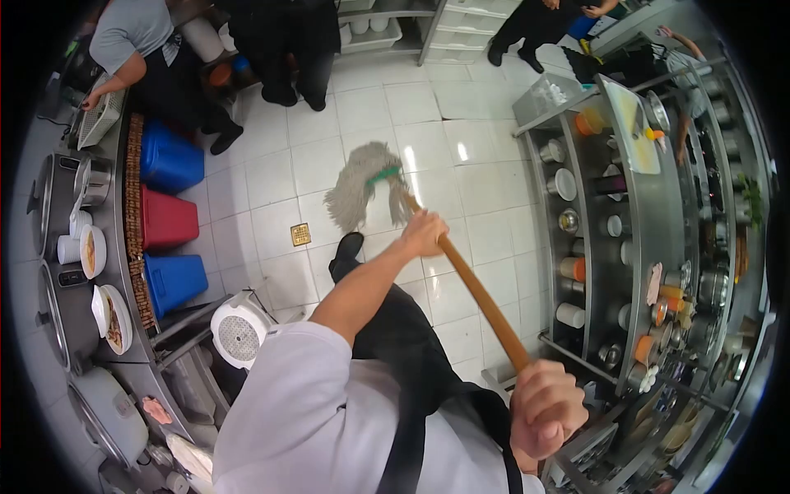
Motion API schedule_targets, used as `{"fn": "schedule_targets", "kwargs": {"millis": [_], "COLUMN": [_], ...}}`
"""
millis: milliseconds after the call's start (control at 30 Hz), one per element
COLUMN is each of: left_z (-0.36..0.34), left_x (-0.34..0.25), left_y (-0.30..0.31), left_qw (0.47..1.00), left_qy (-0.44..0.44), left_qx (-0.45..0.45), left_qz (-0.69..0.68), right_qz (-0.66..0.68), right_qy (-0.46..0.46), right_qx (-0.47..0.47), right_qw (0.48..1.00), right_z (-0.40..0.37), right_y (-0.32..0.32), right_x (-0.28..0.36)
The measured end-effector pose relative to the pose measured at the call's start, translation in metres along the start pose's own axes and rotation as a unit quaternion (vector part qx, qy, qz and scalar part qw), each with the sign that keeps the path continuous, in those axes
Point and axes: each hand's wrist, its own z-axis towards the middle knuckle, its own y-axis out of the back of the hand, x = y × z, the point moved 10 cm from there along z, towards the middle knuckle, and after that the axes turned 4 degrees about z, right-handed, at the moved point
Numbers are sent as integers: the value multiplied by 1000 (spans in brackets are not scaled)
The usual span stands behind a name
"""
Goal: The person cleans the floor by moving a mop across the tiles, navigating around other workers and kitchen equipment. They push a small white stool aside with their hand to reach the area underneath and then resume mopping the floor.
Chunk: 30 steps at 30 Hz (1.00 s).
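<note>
A mop with a wooden handle [483, 301] slants across the view in front of my body. Its grey string head [355, 185] lies spread on the tiled floor, with a green clamp [383, 174] showing among the strands. Around the lower part of the handle, nearer the mop head, my left hand [425, 233] is closed. My right hand [547, 409] grips the top end close to my right side, fingers wrapped round it. A brass floor drain [301, 235] sits left of the strands.
Blue bins [171, 156] and a red bin [169, 216] line the left counter. Metal shelving [588, 222] with containers stands on the right. A person [156, 66] works at upper left, another person [284, 41] stands beside, and others are at upper right. A white stool [239, 331] is near my left side.
</note>
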Motion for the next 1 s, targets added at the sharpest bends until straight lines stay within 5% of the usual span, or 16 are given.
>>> {"fn": "schedule_targets", "kwargs": {"millis": [133, 400, 633, 867, 1000], "left_z": [76, 186, 96, 37, 35], "left_x": [104, 221, 142, 89, 46], "left_y": [51, 156, 167, 148, 199], "left_qw": [991, 969, 908, 939, 927], "left_qy": [3, 74, 86, 67, 1], "left_qx": [-130, -223, -354, -234, -270], "left_qz": [-21, -73, -205, -241, -261], "right_qz": [-29, -29, -41, 15, 29], "right_qy": [-22, 1, -41, -86, -40], "right_qx": [-7, 15, 107, 81, 131], "right_qw": [999, 999, 993, 993, 990], "right_z": [80, 197, 226, 230, 240], "right_y": [-43, -100, -134, -155, -140], "right_x": [-79, -201, -120, -71, -11]}}
